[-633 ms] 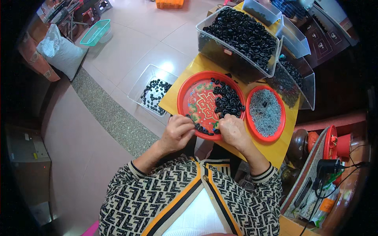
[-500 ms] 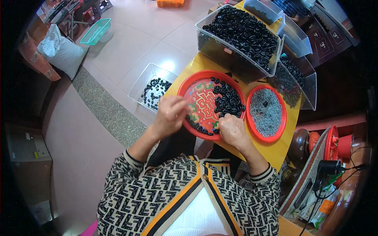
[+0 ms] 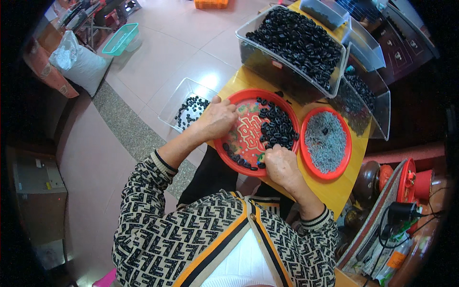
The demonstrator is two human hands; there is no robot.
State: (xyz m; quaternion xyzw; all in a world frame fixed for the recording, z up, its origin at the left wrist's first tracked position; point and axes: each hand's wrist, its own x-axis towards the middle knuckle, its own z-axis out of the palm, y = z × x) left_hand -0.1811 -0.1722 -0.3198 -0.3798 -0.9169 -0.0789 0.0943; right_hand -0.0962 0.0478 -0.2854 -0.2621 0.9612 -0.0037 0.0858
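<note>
A round red tray with a patterned base lies in front of me. Small black oval ring-like pieces crowd its right side, and a few more lie along its near-left edge. Over the tray's left rim, my left hand has its fingers curled in; whatever they may hold is hidden. At the near-right rim, beside the pile, my right hand is closed with the knuckles up, its contents hidden too. Right of it sits a smaller red tray full of thin silvery-grey pieces, with a dark bit on top.
A large clear bin heaped with black pieces stands at the back of the yellow table. More clear bins are behind it. A low clear box with black pieces is left of the table. Shelf clutter lies at right.
My left hand has moved forward and slightly right, to above the big tray's left rim. My right hand stays closed at the near-right rim. The whole view has shifted slightly.
</note>
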